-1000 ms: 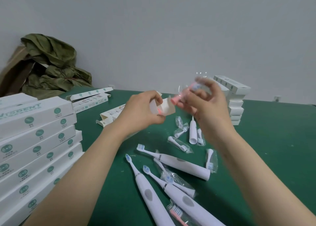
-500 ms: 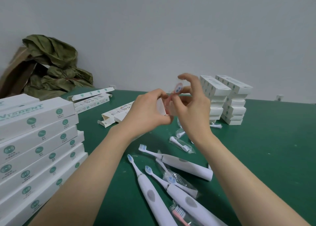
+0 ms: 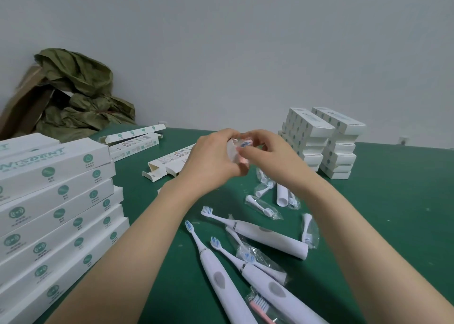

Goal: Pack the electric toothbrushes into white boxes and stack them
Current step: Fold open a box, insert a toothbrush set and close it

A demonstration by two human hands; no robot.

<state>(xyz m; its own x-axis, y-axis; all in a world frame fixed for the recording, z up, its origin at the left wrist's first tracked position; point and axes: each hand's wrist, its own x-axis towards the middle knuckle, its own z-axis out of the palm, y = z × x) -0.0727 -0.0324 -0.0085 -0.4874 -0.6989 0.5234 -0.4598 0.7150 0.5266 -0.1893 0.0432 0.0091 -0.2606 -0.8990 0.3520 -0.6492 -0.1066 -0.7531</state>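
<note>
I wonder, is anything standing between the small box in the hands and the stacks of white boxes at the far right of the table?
Nothing visible does. The left hand grips the box above the table, the right hand pinching a bagged brush head at its mouth; only bare green surface lies between the box and the stacks.

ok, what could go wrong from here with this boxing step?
1. The right hand pinches a bagged brush head at the open end of the white box, which the left hand grips. The loose plastic could snag on the flap.
2. Both forearms hang over the loose toothbrushes. A dropped arm could roll them across the green table.
3. The box stack on the left looks staggered and might slide if more boxes are added.
</note>
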